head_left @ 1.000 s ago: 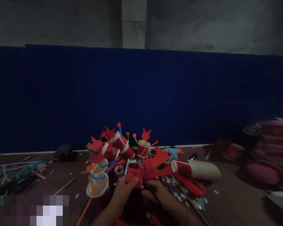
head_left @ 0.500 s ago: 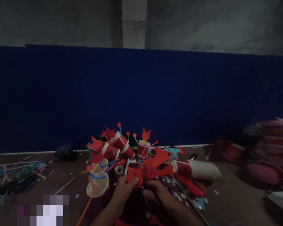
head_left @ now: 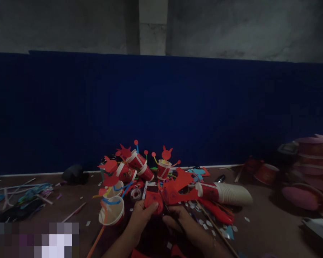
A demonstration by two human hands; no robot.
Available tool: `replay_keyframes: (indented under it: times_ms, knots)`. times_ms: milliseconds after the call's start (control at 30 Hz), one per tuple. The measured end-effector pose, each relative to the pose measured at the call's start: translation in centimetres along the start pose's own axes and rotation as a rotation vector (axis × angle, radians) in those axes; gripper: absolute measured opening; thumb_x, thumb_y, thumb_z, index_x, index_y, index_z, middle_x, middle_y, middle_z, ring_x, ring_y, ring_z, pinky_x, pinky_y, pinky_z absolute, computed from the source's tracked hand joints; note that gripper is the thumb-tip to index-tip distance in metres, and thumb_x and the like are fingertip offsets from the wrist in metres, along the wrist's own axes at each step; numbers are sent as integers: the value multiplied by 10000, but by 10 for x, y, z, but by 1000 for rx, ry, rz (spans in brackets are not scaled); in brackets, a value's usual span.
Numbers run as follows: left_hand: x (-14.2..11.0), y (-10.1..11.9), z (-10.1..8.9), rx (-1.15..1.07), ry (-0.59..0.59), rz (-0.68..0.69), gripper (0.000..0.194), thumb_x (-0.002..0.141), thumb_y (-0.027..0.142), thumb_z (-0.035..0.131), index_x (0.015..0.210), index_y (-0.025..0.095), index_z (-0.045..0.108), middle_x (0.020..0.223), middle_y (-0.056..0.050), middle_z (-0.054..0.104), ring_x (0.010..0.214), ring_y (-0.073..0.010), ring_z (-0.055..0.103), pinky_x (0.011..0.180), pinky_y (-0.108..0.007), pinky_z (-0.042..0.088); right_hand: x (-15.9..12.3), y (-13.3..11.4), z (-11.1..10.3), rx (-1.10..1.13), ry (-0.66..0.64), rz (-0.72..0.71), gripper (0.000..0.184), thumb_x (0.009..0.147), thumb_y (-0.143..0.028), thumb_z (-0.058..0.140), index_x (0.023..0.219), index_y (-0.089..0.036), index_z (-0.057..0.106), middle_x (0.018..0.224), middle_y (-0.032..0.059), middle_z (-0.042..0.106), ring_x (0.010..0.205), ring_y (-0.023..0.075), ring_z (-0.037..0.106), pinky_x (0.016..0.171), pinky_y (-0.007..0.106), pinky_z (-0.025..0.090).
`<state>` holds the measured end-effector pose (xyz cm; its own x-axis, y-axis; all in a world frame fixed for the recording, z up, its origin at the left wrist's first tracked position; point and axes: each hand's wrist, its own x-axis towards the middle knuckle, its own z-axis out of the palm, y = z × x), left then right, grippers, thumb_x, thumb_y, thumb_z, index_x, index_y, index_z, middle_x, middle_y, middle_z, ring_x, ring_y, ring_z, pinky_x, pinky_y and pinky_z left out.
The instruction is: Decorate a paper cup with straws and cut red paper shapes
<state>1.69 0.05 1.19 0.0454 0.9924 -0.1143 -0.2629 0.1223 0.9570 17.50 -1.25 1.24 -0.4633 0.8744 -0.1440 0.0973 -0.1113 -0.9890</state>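
My left hand pinches a piece of red paper, thumb on top. Dark-handled scissors are in my right hand, with the blades pointing away from me at the paper's right edge. Just right of the blades lies more red paper bearing drawn round outlines. Behind my hands stand red-and-white paper cups with red paper heads and straw arms. Two open cups are to the left of my left hand, and a tape roll sits beyond it.
A nested stack of paper cups lies on its side to the right. Beneath it are a red pouch-like thing, a thin stick and scattered paper scraps. Straws lie at the left. A blue panel rises behind everything. Red items are piled far right.
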Motion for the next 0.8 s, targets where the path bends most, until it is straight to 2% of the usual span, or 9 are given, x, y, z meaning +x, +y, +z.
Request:
replay_keyframes:
  times_ms: [100, 267, 500, 800]
  knots:
    - [3, -4, -2, -8, -5, -4, 536, 389, 605, 772, 620, 127, 692, 478, 15, 551, 495, -92, 472, 547, -218, 401, -1, -2, 1, 26, 19, -1, 488, 633, -585, 666, 750, -115, 605, 504, -60, 444, 432, 48, 333, 412, 182, 232]
    - [5, -4, -4, -16, -12, -15, 511, 391, 588, 781, 610, 134, 693, 521, 4, 604, 501, -87, 485, 576, -221, 414, -3, -7, 1, 10, 53, 29, 514, 571, -604, 694, 728, -121, 617, 522, -48, 466, 449, 60, 369, 434, 192, 266]
    - [5, -2, -7, -15, -33, -15, 489, 400, 554, 793, 625, 131, 699, 535, -10, 630, 522, -109, 530, 581, -228, 422, -7, -18, -1, -65, 57, 41, 429, 616, -555, 679, 659, -138, 586, 483, -59, 452, 424, 55, 347, 422, 197, 248]
    - [7, -2, -9, -5, -17, 4, 526, 379, 550, 798, 642, 111, 678, 597, -46, 666, 538, -141, 568, 575, -258, 437, -6, -9, -4, -65, 17, 99, 393, 639, -519, 685, 687, -142, 588, 463, -75, 435, 396, 44, 324, 403, 190, 234]
